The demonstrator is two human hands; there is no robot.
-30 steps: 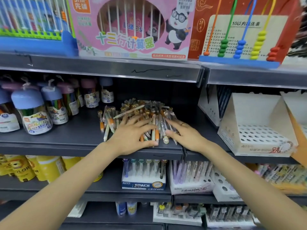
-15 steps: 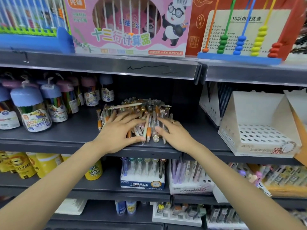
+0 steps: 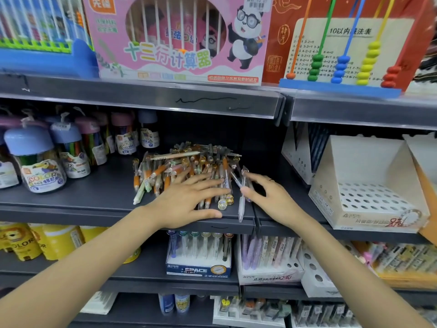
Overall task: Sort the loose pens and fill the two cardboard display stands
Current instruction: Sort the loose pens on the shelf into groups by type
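Loose pens [image 3: 186, 171] piled mid-shelf [image 3: 94, 197], some tips overhanging front edge. Left hand [image 3: 186, 202] flat on pile, grip wide. Right hand [image 3: 267, 197] grip narrow, pinching clear pen [image 3: 241, 204]. Cardboard display stand [image 3: 369, 185] right, well apart

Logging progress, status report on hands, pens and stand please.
Left hand flat on pen pile. Right hand pinching one clear pen. White display stand empty. Nothing blocking.

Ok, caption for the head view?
Left hand flat on heaped loose pens; right hand pinches one; empty white perforated cardboard stand beside.
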